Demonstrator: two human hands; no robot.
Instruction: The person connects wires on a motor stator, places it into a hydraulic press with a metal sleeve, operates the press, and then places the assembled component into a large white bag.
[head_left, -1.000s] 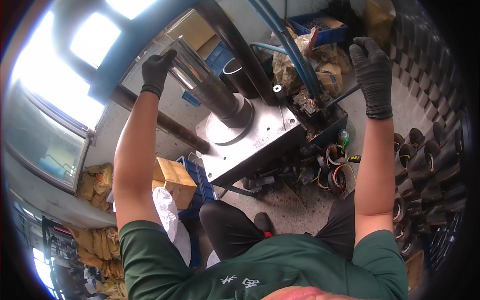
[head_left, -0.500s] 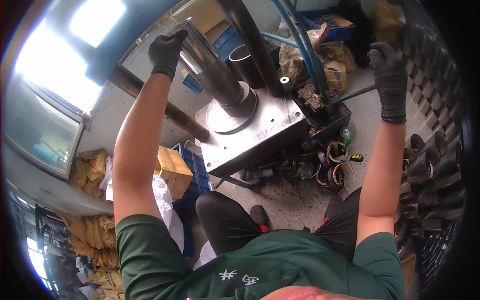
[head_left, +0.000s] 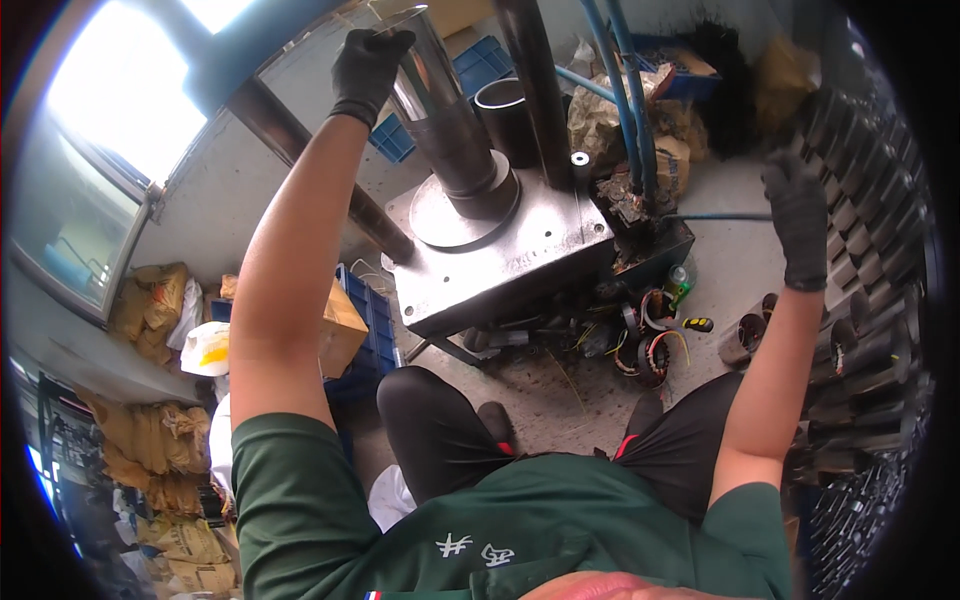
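Note:
My left hand (head_left: pixel 372 68), in a black glove, is closed on the upper rim of a shiny metal sleeve (head_left: pixel 425 85). The sleeve stands on a dark cylinder (head_left: pixel 450 155) over a round plate (head_left: pixel 440 232) on a steel press table (head_left: pixel 490 270). Off to the right, my right hand (head_left: pixel 797 222), also gloved in black, lies over the outer end of a thin blue lever (head_left: pixel 722 216). Its fingers look curled, and the palm hides the lever's end.
Dark pillars (head_left: pixel 538 90) flank the sleeve, with an open black tube (head_left: pixel 502 115) behind. Blue hoses (head_left: pixel 630 100) run down into a grimy box (head_left: pixel 655 250). Wound copper rings (head_left: pixel 648 345) lie on the floor beside the table. Stacked dark cylinders (head_left: pixel 860 240) line the right side.
My right hand has come down and nearer, and the blue lever has swung from sloping upward to nearly level. My left hand stays on the sleeve's rim. The whole view has shifted slightly.

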